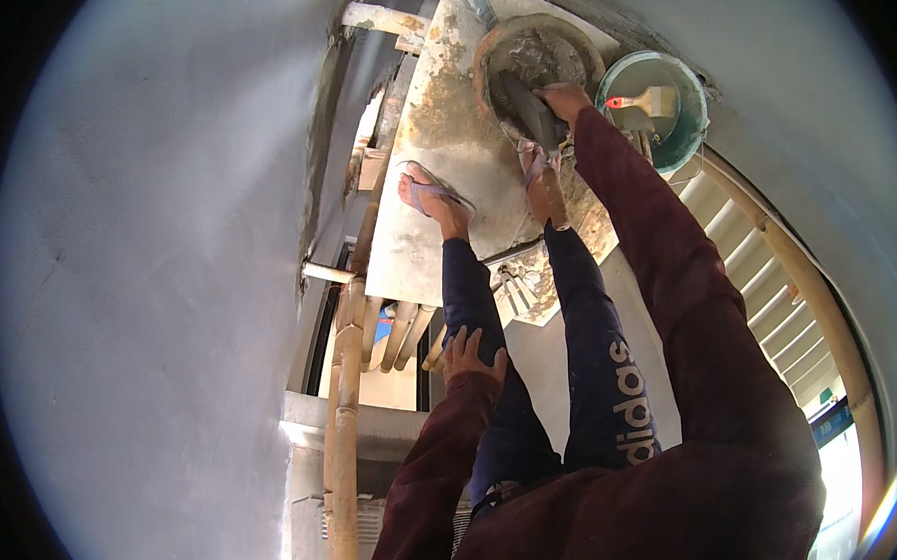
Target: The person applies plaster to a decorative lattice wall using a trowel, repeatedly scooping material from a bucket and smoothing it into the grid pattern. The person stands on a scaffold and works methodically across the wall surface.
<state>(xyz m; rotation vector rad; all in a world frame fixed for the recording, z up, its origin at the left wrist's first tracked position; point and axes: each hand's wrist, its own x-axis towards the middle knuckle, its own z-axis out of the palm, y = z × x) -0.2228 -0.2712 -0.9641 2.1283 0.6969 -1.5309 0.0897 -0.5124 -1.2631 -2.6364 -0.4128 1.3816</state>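
My right hand (pixel 564 102) reaches far forward and grips a dark, long-bladed trowel (pixel 529 109). The trowel is over a round brown basin (pixel 481 70) that holds wet grey mortar (pixel 534 54). Its blade slants across the near part of the basin; the handle is mostly hidden by my fingers. My left hand (pixel 472 359) rests on my left knee, fingers spread, with nothing in it. To the right of the basin stands a green bucket (pixel 697 134) of cloudy liquid, with a red-handled paintbrush (pixel 651 102) lying across it.
I stand in sandals on a stained board (pixel 407 252) laid over bamboo poles. Metal hand tools (pixel 517 289) lie at its near edge. A bamboo upright (pixel 345 425) rises at the left, and a curved bamboo rail (pixel 803 264) runs at the right. A grey plastered wall (pixel 169 292) fills the left.
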